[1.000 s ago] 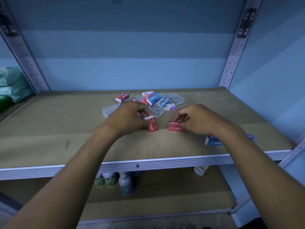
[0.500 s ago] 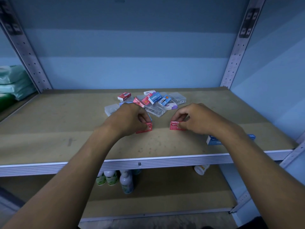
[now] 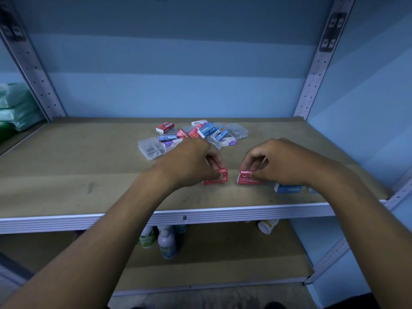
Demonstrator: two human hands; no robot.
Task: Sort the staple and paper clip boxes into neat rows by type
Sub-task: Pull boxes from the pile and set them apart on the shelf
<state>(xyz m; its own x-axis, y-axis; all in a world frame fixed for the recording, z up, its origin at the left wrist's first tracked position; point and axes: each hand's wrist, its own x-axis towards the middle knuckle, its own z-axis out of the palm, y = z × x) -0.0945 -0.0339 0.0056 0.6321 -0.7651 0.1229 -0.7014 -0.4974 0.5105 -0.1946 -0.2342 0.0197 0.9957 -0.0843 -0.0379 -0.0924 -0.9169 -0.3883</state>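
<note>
Hands work near the shelf [image 3: 66,175] front edge in the head view: the left hand [image 3: 191,161] pinches one red staple box [image 3: 215,178], the right hand [image 3: 278,161] pinches another red staple box [image 3: 246,177] just beside it. A blue box [image 3: 287,188] sits right; the unsorted pile [image 3: 196,136] lies far. Judging by this, a red row is being started; next, close the gap and square them.

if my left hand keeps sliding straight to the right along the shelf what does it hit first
Probably the red staple box pinched by the right hand; only a narrow gap separates it from the left hand's own red box.
</note>
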